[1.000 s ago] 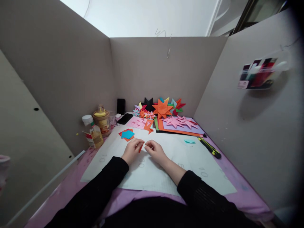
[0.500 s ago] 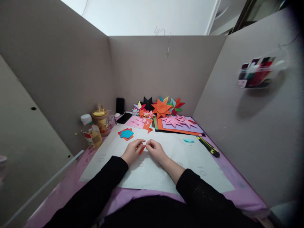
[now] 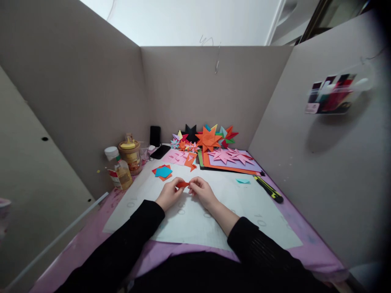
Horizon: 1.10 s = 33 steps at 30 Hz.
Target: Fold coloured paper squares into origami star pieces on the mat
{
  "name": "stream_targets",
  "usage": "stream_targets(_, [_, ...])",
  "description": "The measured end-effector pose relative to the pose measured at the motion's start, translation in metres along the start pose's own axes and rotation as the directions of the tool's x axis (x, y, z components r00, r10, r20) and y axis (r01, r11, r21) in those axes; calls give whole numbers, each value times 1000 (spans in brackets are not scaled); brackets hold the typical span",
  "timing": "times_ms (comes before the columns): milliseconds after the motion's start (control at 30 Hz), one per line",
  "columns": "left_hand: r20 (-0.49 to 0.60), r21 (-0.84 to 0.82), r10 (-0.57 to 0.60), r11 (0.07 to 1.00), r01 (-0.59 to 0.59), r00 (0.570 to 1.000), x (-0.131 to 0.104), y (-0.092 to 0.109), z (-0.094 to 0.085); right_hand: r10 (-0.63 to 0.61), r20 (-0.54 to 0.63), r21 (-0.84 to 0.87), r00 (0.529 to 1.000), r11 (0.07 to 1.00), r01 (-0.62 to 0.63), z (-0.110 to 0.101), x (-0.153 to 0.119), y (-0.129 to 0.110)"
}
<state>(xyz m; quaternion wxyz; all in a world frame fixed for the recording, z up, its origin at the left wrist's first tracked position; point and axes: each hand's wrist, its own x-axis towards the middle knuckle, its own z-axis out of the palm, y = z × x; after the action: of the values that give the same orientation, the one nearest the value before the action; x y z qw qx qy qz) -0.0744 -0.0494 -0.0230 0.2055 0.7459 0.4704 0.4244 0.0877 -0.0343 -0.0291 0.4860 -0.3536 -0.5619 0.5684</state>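
Between my two hands is a small piece of folded orange-red paper [image 3: 182, 184], held just above the white sheet [image 3: 220, 232]. My left hand [image 3: 170, 193] pinches its left part between thumb and fingers. At the paper's right tip, my right hand [image 3: 203, 193] closes thumb and forefinger on it. The fingers hide part of the folds. Left of and beyond my left hand lies a small stack of paper pieces [image 3: 163, 172], blue on top of orange and red. A folded light-teal paper piece [image 3: 243, 181] rests to the right of my right hand.
Folded paper stars [image 3: 209, 139] in many colours stand against the back wall. Pink stars [image 3: 224, 155] lie on coloured sheets. A yellow-black utility knife [image 3: 269, 189] lies at the right. On the left stand a glue bottle [image 3: 122, 173], a lidded jar [image 3: 130, 158] and phones [image 3: 160, 152].
The orange-red paper has turned from slanting downward to lying nearly level between my hands, and more of it shows. My right fingertips have shifted slightly.
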Motion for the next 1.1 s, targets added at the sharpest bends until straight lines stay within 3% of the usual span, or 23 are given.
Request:
stream_targets(133, [-16,26,12,1000,-11,1000,-1,4,-2,-12,-9,-54,1000,998,11,-1,-1,2])
stream_targets(400, [-35,-76,-24,997,22,999,0,5,-3,-11,-2,-75,1000,997,11,1,-1,5])
stream_targets(633, [-29,-90,-47,995,45,998,0,2,-3,-15,51,-9,999,1000,15,1,-3,3])
stream_targets(1100, [-29,-79,40,996,-42,999,-1,1,-5,20,46,179,999,983,-28,1,-1,3])
